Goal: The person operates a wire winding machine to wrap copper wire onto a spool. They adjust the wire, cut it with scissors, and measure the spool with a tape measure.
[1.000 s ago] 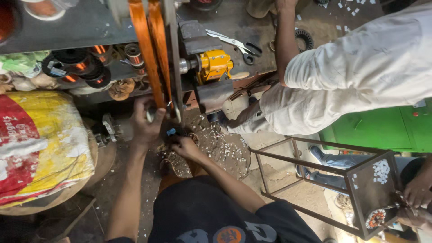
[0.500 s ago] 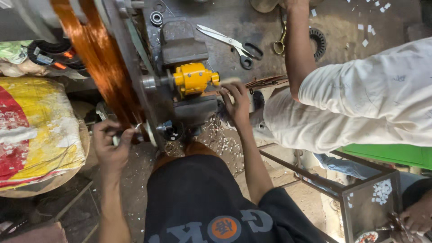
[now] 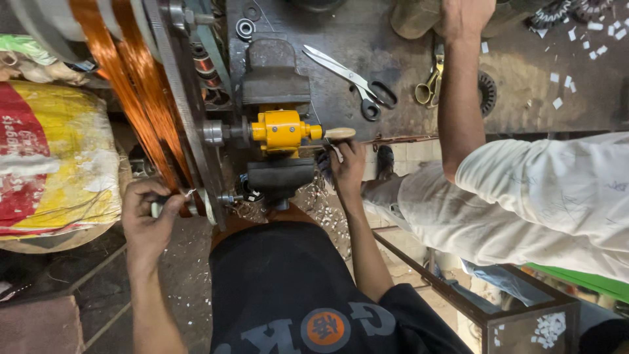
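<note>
From the head camera, looking straight down: at the lower right stands a glass-walled box in a metal frame point(image 3: 524, 321), and a small heap of white paper bits lies inside it against the near pane. At the left a bulging yellow and red sack point(image 3: 52, 164) sits tied shut, so its contents stay hidden.

The left hand point(image 3: 147, 219) is curled tight round a small pale handle point(image 3: 157, 208) just beside the winding frame's lower edge, where the copper wire coil point(image 3: 124, 85) runs down in two orange bands. The right hand point(image 3: 347, 164) has its fingers closed under the wooden crank handle point(image 3: 339, 134) that juts from the yellow winding machine point(image 3: 282, 130); whether they press it firmly I cannot tell.

The machine hangs at the front edge of the dark workbench point(image 3: 393, 98). On the bench lie steel scissors point(image 3: 350, 78) and, near them, brass-handled scissors point(image 3: 429, 82), both well back from the edge. A co-worker's arm point(image 3: 458, 85) reaches across the bench from the right, the pale sleeve crowding that side. Free room is a narrow strip between the person's torso and the bench edge, with littered floor below.
</note>
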`<state>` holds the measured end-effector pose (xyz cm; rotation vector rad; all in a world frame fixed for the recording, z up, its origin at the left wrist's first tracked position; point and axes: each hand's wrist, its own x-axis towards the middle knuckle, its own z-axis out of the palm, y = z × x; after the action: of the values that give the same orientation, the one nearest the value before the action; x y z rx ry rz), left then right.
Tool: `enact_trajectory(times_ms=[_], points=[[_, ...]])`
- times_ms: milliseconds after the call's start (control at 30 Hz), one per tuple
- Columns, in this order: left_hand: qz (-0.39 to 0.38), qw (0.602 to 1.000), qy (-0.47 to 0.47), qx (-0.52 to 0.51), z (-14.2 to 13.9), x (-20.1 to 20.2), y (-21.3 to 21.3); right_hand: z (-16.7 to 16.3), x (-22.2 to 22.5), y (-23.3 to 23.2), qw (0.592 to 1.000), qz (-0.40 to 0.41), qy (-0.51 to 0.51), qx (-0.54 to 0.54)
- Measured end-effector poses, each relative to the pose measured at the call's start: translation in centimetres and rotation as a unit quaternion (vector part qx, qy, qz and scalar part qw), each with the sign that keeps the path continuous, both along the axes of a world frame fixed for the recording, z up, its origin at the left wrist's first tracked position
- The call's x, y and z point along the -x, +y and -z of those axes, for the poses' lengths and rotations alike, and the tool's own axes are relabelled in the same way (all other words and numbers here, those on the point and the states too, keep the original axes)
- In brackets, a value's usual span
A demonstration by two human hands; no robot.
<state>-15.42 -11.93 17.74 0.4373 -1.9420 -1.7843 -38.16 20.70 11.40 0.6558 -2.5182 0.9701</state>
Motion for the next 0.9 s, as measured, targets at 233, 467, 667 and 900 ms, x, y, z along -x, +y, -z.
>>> enact_trajectory(times_ms=[233, 467, 667, 900], points=[[-0.017, 0.994, -0.099, -0.043, 0.0, -0.7, 0.1, 0.9, -1.3, 1.1, 0.994, 0.029, -0.101, 0.038], [0.096, 0.995, 0.004, -0.027, -0.9, 0.6, -0.7, -0.2, -1.2, 6.2, 0.828, 0.083, -0.354, 0.427], [0.114, 0.992, 0.055, -0.016, -3.3, 1.1, -0.3, -7.5, 3.7, 6.5, 0.801, -0.042, -0.281, 0.527], [0.141, 0.987, 0.014, -0.071, -5.3, 1.0, -0.5, -24.4, -7.3, 1.3, 0.965, -0.155, -0.087, 0.194]])
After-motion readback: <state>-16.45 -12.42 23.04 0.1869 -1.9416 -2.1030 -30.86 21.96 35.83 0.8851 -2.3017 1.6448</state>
